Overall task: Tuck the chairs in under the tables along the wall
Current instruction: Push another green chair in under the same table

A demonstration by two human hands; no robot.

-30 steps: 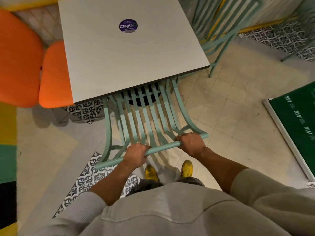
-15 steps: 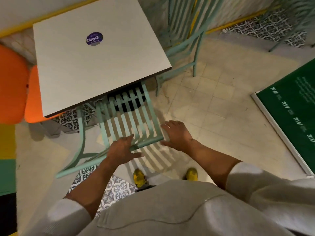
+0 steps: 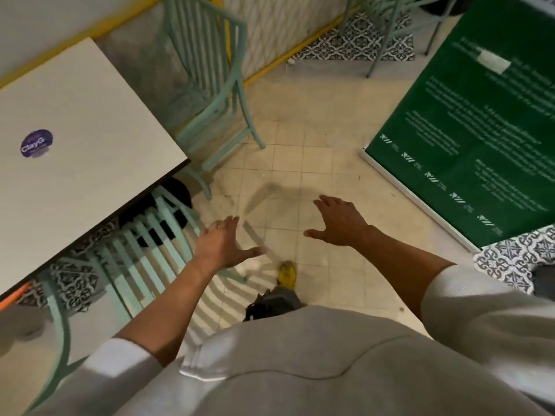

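A mint-green slatted chair (image 3: 141,259) stands at lower left with its seat pushed under the pale square table (image 3: 75,139); only its back sticks out. My left hand (image 3: 220,246) hovers open just right of that chair's back, touching nothing. My right hand (image 3: 339,222) is open above the tiled floor, apart from everything. A second mint-green chair (image 3: 210,85) stands beyond the table's right corner against the wall, not under any table.
A green printed banner (image 3: 468,130) with a white base leans at right. More mint chair legs (image 3: 387,34) stand at the top right. A purple sticker (image 3: 36,143) marks the tabletop. My yellow shoe (image 3: 287,274) is on the beige floor tiles.
Both hands let go of the chair's top rail and opened. The view swung right, so the table and tucked chair slid to the left and the second chair and banner came nearer.
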